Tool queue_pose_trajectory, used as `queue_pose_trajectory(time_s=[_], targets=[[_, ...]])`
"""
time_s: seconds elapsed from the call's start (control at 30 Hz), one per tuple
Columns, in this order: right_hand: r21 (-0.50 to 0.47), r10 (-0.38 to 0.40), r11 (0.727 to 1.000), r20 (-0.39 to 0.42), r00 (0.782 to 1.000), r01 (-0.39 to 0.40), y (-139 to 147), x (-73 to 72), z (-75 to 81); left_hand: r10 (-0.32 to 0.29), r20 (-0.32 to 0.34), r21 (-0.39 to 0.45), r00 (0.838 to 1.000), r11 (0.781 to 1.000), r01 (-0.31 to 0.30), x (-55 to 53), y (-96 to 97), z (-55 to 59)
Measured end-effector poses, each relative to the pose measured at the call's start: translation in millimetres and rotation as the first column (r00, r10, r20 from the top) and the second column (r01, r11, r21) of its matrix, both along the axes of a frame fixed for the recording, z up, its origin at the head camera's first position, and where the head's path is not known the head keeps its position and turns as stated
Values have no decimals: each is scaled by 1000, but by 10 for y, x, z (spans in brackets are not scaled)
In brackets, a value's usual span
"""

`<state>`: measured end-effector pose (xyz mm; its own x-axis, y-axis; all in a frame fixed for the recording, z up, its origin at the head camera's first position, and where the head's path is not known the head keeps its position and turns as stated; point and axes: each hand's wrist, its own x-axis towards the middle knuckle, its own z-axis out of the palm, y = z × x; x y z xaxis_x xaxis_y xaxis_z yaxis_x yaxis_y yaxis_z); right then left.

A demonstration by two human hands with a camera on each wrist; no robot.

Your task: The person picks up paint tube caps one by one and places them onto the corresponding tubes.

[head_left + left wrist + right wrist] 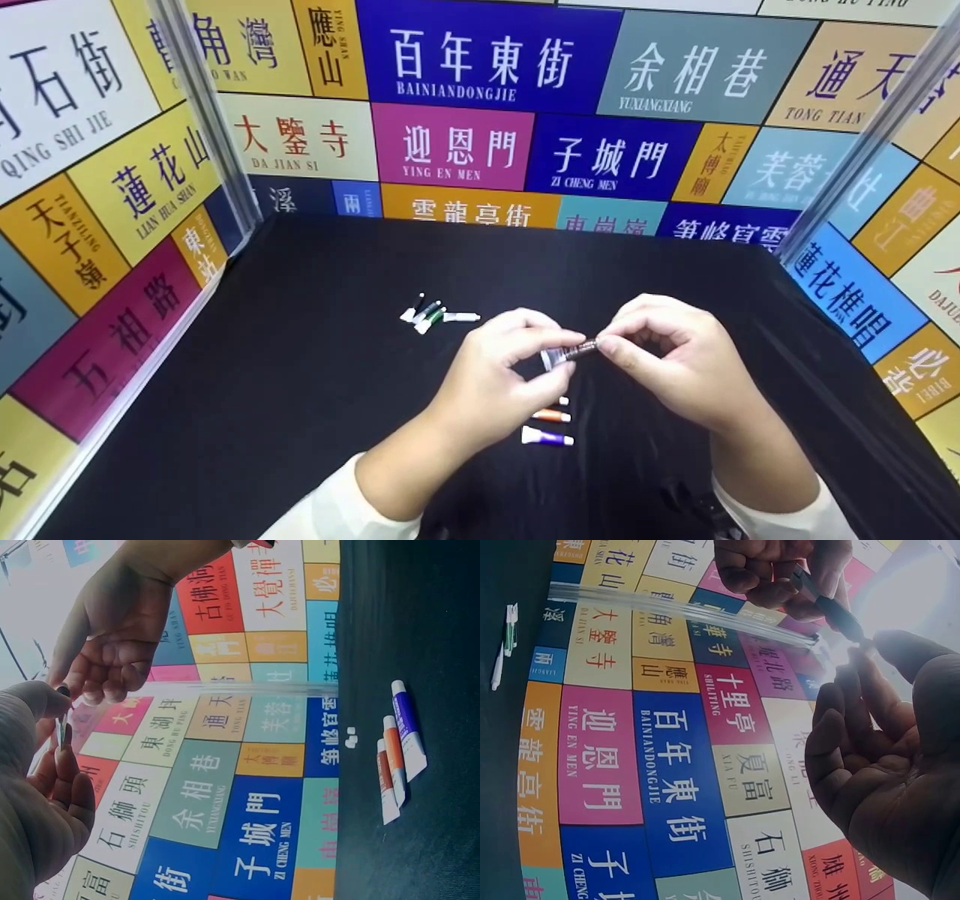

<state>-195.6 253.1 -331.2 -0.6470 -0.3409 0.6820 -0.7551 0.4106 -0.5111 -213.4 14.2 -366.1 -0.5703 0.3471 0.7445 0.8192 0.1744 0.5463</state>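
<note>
A small dark brown paint tube (pixel 577 349) with a pale flat tail is held up between the two hands, above the table. My left hand (pixel 499 367) pinches it near the tail between thumb and fingers. At the other end, thumb and forefinger of my right hand (pixel 679 356) pinch the tip; the fingertips hide the cap. Seen from the right wrist, the tube (pixel 834 609) slants between both hands. Under the left hand lie a purple paint tube (pixel 547 436), an orange paint tube (pixel 553 415) and a brown paint tube (pixel 386 776), side by side.
Several more tubes, including a green one (pixel 430 320) and a white one (pixel 461 317), lie farther back on the black cloth (pixel 300 390). Small white pieces (pixel 351 737) sit near the row of tubes. Panels with printed signs (pixel 450 146) wall in the table.
</note>
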Motion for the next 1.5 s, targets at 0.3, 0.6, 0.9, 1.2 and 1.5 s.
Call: queue_pose_trajectory(time_s=[0.3, 0.6, 0.9, 1.2, 1.5], targets=[[-69, 165, 984, 6, 986, -164, 32, 6, 2, 18, 25, -8, 1000, 1000, -18, -6, -7, 3], [23, 194, 981, -95, 976, -193, 21, -8, 4, 16, 60, 8, 998, 1000, -17, -33, -13, -2], [56, 76, 996, -102, 992, -70, 26, -15, 14, 4, 69, -2, 998, 1000, -4, -30, -12, -7], [92, -19, 995, -90, 996, 27, 23, -11, 13, -30, 121, -2, 992, 1000, 31, -26, -17, -1], [151, -111, 981, -63, 992, 120, 10, 1, 14, -19, 117, -19, 993, 1000, 22, -56, -14, -18]])
